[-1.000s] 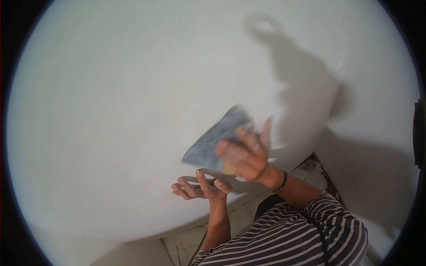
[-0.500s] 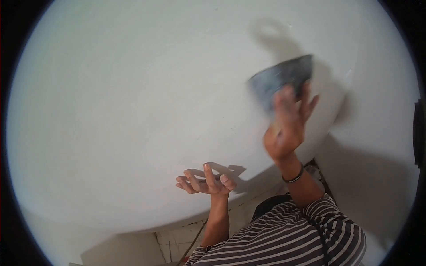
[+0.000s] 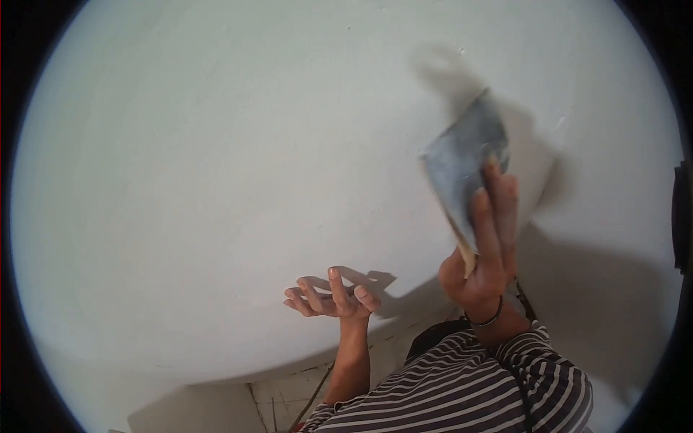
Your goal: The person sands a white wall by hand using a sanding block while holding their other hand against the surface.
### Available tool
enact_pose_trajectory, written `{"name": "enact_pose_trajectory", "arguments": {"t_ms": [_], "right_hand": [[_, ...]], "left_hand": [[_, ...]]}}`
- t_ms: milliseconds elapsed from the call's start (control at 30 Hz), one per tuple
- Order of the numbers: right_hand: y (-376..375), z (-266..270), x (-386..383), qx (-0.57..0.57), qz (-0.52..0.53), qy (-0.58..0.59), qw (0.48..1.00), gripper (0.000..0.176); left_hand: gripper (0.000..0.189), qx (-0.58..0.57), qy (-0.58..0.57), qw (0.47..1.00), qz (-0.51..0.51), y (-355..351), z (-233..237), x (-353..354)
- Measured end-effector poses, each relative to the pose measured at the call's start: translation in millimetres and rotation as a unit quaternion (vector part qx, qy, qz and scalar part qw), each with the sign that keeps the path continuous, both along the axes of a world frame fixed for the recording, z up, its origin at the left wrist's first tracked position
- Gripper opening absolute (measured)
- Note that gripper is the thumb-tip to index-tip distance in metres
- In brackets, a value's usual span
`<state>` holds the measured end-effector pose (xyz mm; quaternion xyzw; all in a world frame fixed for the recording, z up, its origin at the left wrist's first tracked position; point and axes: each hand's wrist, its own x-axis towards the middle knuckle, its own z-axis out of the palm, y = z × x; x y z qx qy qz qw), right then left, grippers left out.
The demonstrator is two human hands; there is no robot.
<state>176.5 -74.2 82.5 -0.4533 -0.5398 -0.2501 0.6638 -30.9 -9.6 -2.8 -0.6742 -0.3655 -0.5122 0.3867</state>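
My right hand (image 3: 491,249) holds a grey sheet of sandpaper (image 3: 458,162) against the white wall (image 3: 231,187). Its fingers lie stretched over the sheet's right side, and a tan edge of the sheet curls down by the thumb. The sheet is tilted, with one corner pointing up, and is slightly blurred. To the lower left, my left hand (image 3: 336,299) is held up close to the wall, fingers spread and curved, with nothing in it. Its shadow falls on the wall just behind it.
Another white wall (image 3: 606,303) meets this one at a corner on the right. Pale floor tiles (image 3: 285,393) and a thin dark cord (image 3: 314,397) show below. A dark object (image 3: 681,216) stands at the far right edge.
My right hand has come down and slightly right, and the sandpaper has turned to a steeper slant. My left hand has barely moved and stays spread.
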Motion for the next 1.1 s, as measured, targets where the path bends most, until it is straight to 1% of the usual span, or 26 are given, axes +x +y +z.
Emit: {"name": "enact_pose_trajectory", "arguments": {"t_ms": [67, 133, 167, 267, 367, 467, 500, 567, 667, 767, 867, 967, 1067, 1100], "right_hand": [[6, -7, -2, -0.005, -0.009, -0.024, 1.000, 0.034], [21, -11, -9, 0.045, -0.031, -0.051, 0.997, 0.032], [21, -13, -10, 0.033, -0.019, -0.040, 0.998, 0.028], [29, -16, -9, 0.057, -0.001, -0.023, 0.998, 0.029], [33, -17, -6, 0.057, 0.016, -0.030, 0.998, 0.027], [38, -19, -2, 0.052, -0.018, -0.062, 0.997, 0.027], [40, -19, -2, 0.057, -0.017, -0.045, 0.997, 0.027], [41, -15, -5, 0.068, -0.015, -0.013, 0.997, 0.028], [43, -13, 1, 0.071, -0.028, -0.027, 0.997, 0.030], [43, -11, 5, 0.052, -0.029, -0.015, 0.998, 0.036], [41, -4, 2, 0.007, -0.026, -0.007, 1.000, 0.042], [47, 1, 5, 0.006, -0.045, -0.023, 0.999, 0.046], [55, 1, 6, 0.025, -0.068, -0.027, 0.997, 0.044], [55, -2, 2, 0.016, -0.057, -0.026, 0.998, 0.042]], "left_hand": [[0.048, -0.001, -0.020, 1.000, -0.011, 2, -4, 0], [0.048, 0.000, 0.002, 1.000, 0.002, 0, 0, -1], [0.048, 0.000, 0.013, 1.000, 0.009, -2, 1, -1], [0.048, 0.004, 0.014, 1.000, 0.005, -3, 4, 0], [0.048, 0.007, -0.014, 1.000, -0.016, 0, -2, 2], [0.048, 0.009, -0.019, 1.000, -0.020, 0, -2, 2], [0.047, 0.008, -0.020, 1.000, -0.019, 0, -2, 3], [0.047, 0.007, -0.021, 1.000, -0.021, -2, 0, 2], [0.048, 0.013, -0.024, 1.000, -0.015, -2, -1, 1], [0.047, 0.015, -0.025, 0.999, -0.019, -2, 0, 1], [0.047, 0.013, -0.028, 0.999, -0.016, -2, 2, 0], [0.046, 0.012, -0.026, 0.999, -0.018, -2, 2, 1], [0.047, 0.009, -0.020, 1.000, -0.017, -2, 5, 0], [0.048, 0.010, -0.013, 1.000, -0.016, -3, 7, 1]]}}
